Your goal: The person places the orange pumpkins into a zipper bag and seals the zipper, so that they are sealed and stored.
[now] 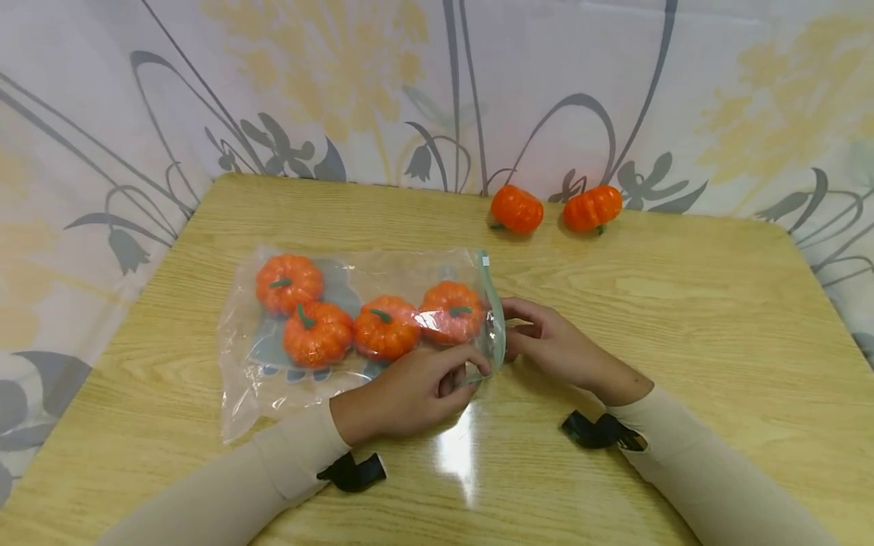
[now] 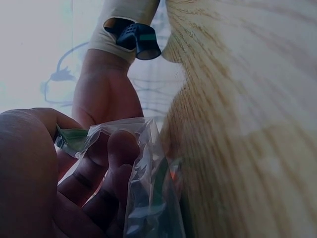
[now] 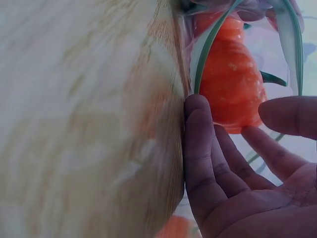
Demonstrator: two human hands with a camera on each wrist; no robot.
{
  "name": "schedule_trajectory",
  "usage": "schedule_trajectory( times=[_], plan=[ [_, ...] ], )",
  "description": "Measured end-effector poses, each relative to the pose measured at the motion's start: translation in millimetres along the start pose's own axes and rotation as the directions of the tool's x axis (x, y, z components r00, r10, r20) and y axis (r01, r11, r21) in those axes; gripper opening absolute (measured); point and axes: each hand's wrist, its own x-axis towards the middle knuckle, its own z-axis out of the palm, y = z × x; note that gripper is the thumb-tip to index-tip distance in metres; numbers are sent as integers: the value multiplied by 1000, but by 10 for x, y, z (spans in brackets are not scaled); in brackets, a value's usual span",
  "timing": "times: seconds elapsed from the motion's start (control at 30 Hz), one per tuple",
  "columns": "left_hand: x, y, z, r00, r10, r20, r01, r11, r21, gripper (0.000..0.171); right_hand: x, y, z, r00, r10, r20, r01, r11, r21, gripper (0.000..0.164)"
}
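Note:
A clear zip bag [image 1: 369, 262] with a green zip edge lies flat on the table, its mouth toward the right. Inside it are several small orange pumpkins [image 1: 290, 284] with green stems. My left hand [image 1: 416, 387] pinches the near corner of the bag's mouth. In the left wrist view the clear plastic [image 2: 148, 198] runs between its thumb and fingers. At the mouth's other side, my right hand [image 1: 563, 345] has its fingers extended and rests low by the table. The right wrist view shows the mouth parted, with a pumpkin [image 3: 230, 84] just beyond those fingertips.
Two more pumpkins, one on the left [image 1: 517, 209] and one on the right [image 1: 592, 208], lie at the back edge of the wooden table [image 1: 683, 326]. A patterned curtain [image 1: 546, 61] hangs behind. Black straps hang at both wrists.

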Motion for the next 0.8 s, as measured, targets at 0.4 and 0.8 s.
schedule_trajectory(
  times=[0.4, 0.8],
  plan=[
    [-25, -11, 28, 999, -36, 12, 36, 999, 2, 17, 9, -31, -120, 975, -86, -204, 31, 966, -258, 33],
    [-27, 15, -1, 990, -115, 87, 116, 993, -16, 19, 220, -274, -521, 900, -308, -308, 48, 773, -632, 30]
  ],
)
